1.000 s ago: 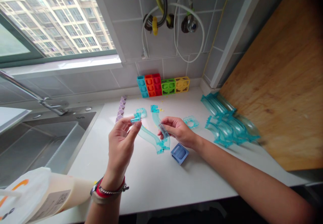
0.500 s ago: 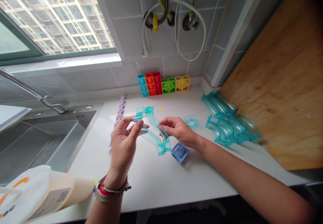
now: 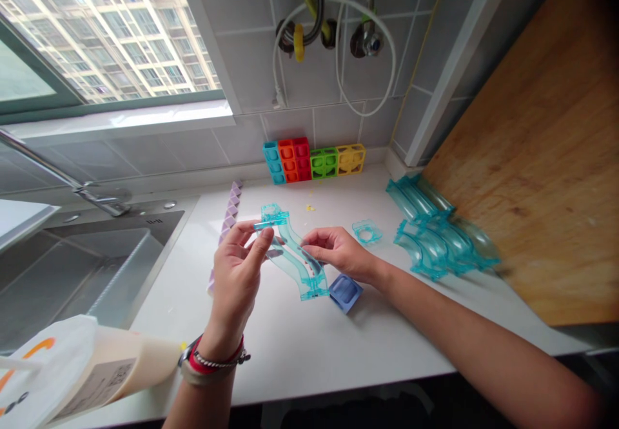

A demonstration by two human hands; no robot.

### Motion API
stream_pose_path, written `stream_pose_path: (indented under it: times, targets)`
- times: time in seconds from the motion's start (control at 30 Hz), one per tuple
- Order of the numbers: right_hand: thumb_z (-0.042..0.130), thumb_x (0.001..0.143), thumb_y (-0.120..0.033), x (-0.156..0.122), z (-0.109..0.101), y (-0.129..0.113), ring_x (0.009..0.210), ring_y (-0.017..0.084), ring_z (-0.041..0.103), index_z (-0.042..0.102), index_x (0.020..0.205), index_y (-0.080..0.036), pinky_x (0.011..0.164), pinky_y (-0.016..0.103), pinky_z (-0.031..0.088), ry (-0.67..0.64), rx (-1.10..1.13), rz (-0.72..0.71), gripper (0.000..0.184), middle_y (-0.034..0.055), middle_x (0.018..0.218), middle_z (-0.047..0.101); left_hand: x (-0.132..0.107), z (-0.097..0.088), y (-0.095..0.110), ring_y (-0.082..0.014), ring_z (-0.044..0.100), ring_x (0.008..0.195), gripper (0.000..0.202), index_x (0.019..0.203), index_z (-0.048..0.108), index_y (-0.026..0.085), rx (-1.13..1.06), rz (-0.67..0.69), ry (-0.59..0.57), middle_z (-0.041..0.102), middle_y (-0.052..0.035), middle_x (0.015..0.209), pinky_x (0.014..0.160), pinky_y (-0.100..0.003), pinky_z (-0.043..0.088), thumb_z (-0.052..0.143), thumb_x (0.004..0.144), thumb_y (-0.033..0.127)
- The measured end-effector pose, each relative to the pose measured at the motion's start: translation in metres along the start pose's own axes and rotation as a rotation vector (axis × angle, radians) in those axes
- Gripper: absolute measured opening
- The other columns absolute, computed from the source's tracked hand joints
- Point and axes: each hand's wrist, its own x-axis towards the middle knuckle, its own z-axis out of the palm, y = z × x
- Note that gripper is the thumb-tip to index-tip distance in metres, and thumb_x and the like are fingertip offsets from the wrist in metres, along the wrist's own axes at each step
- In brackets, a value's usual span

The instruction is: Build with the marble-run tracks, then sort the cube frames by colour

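Two clear teal marble-run track pieces, both S-curved, lie side by side between my hands above the counter. My left hand (image 3: 244, 261) pinches the upper end of the left track piece (image 3: 289, 268) between thumb and fingers. Fingers of my right hand (image 3: 338, 251) are closed on the edge of the right track piece (image 3: 298, 243). The two pieces meet at their lower ends and lie close at the upper ends; whether they are locked together I cannot tell. Just below my right hand sits a blue cube block (image 3: 345, 293). Flat teal square pieces lie nearby, one (image 3: 366, 231) right of the tracks.
Colored cube blocks (image 3: 294, 160) stand against the wall. Stacked teal tracks (image 3: 435, 242) lie at right by a wooden board (image 3: 541, 177). A lilac row of pieces (image 3: 232, 208) runs left, near the sink (image 3: 159, 239). A lidded drink cup (image 3: 116, 368) stands front left.
The upper end of the right track piece has swung left and down, closing the gap to the left piece's upper end. My right hand shifted slightly left; my left hand stayed nearly still.
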Motion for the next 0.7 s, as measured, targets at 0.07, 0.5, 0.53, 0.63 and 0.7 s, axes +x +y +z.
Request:
stream_pose_path:
  times: [0.07, 0.5, 0.53, 0.63, 0.7]
  targets:
    - [0.087, 0.078, -0.051, -0.0001, -0.0001, -0.0003, 0.061, 0.012, 0.059, 0.077, 0.093, -0.016, 0.056, 0.024, 0.049, -0.005, 0.008, 0.005, 0.039, -0.0008, 0.071, 0.067, 0.0004, 0.0003, 0.0006, -0.0161, 0.075, 0.080, 0.032, 0.101, 0.061, 0.021, -0.015, -0.004, 0.000, 0.073, -0.0029, 0.099, 0.072, -0.027, 0.063, 0.083, 0.088, 0.041]
    - [0.088, 0.079, -0.051, -0.0011, -0.0005, -0.0002, 0.061, 0.011, 0.057, 0.077, 0.096, -0.014, 0.056, 0.023, 0.046, -0.068, 0.026, 0.011, 0.042, -0.0009, 0.071, 0.066, 0.0007, -0.0025, 0.0032, -0.0128, 0.069, 0.077, 0.035, 0.106, 0.057, 0.024, -0.127, -0.044, -0.005, 0.070, 0.0001, 0.092, 0.071, -0.024, 0.059, 0.084, 0.085, 0.033]
    - [0.088, 0.078, -0.051, -0.0013, -0.0002, -0.0004, 0.061, 0.011, 0.057, 0.077, 0.096, -0.014, 0.056, 0.024, 0.047, -0.067, 0.023, 0.007, 0.042, -0.0007, 0.071, 0.066, 0.0011, -0.0034, 0.0025, -0.0127, 0.069, 0.078, 0.035, 0.106, 0.058, 0.024, -0.141, -0.052, -0.006, 0.069, -0.0001, 0.093, 0.072, -0.024, 0.059, 0.084, 0.085, 0.032]
    - [0.089, 0.077, -0.050, -0.0015, 0.0002, -0.0010, 0.062, 0.012, 0.059, 0.077, 0.095, -0.015, 0.057, 0.025, 0.049, -0.068, 0.008, -0.009, 0.041, 0.0001, 0.071, 0.067, 0.0018, -0.0046, 0.0017, -0.0127, 0.069, 0.082, 0.035, 0.107, 0.059, 0.024, -0.180, -0.062, -0.014, 0.070, -0.0017, 0.101, 0.076, -0.024, 0.058, 0.084, 0.083, 0.029]
    - [0.089, 0.077, -0.050, -0.0014, 0.0000, -0.0010, 0.063, 0.013, 0.060, 0.078, 0.095, -0.015, 0.058, 0.025, 0.050, -0.069, -0.001, -0.023, 0.040, 0.0006, 0.072, 0.067, 0.0016, -0.0040, 0.0024, -0.0126, 0.069, 0.084, 0.036, 0.107, 0.059, 0.024, -0.188, -0.046, -0.018, 0.069, -0.0025, 0.106, 0.077, -0.024, 0.058, 0.085, 0.082, 0.028]
